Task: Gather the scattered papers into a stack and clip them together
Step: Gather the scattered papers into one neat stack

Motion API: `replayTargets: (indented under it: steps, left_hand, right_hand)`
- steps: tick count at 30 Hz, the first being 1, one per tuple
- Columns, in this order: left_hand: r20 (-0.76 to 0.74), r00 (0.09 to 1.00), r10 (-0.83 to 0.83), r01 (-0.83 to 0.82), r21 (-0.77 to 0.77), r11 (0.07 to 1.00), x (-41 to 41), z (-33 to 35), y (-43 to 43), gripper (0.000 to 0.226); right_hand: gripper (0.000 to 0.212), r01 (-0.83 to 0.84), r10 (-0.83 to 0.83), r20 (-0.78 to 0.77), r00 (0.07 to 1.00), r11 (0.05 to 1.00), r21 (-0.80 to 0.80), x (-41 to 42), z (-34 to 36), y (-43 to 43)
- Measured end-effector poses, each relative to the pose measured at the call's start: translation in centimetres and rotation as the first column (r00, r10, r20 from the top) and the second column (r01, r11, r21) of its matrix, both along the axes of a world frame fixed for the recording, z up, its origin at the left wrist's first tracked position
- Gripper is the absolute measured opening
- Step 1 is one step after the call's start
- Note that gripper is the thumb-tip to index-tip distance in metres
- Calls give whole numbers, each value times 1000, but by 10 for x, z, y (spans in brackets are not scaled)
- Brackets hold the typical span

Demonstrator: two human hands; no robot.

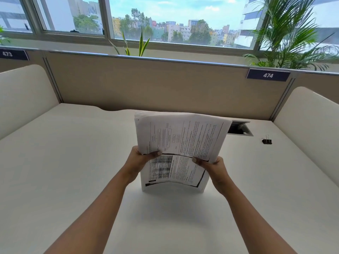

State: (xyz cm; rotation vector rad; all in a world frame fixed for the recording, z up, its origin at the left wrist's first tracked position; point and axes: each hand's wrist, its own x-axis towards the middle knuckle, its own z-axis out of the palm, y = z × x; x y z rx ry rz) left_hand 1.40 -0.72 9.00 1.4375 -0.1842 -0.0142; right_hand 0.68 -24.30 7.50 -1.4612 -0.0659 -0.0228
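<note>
The left hand [140,159] and right hand [215,168] are gripping the papers [183,138] at the side edges, thumbs in front, and standing them upright on the desk [73,171]. The light, floppy sheets are bowing on top, so holding them mid-edge seems wise. The binder clip [266,141] is lying well apart, rightward.
</note>
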Motion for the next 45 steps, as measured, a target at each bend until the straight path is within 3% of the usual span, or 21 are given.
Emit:
replayTargets:
  steps: [2, 26, 45]
  left_hand:
    - [-10, 999, 49, -49, -2, 999, -1, 4, -3, 22]
    - [50, 994, 93, -95, 31, 995, -2, 5, -5, 28]
    - [5, 996, 90, -90, 51, 995, -3, -18, -2, 28]
  right_hand:
    - [22, 29, -29, 4, 1000, 1000, -2, 1, 1, 2]
    - [22, 62, -62, 41, 997, 998, -13, 0, 7, 4]
    - [27, 27, -27, 9, 1000, 999, -38, -2, -3, 5]
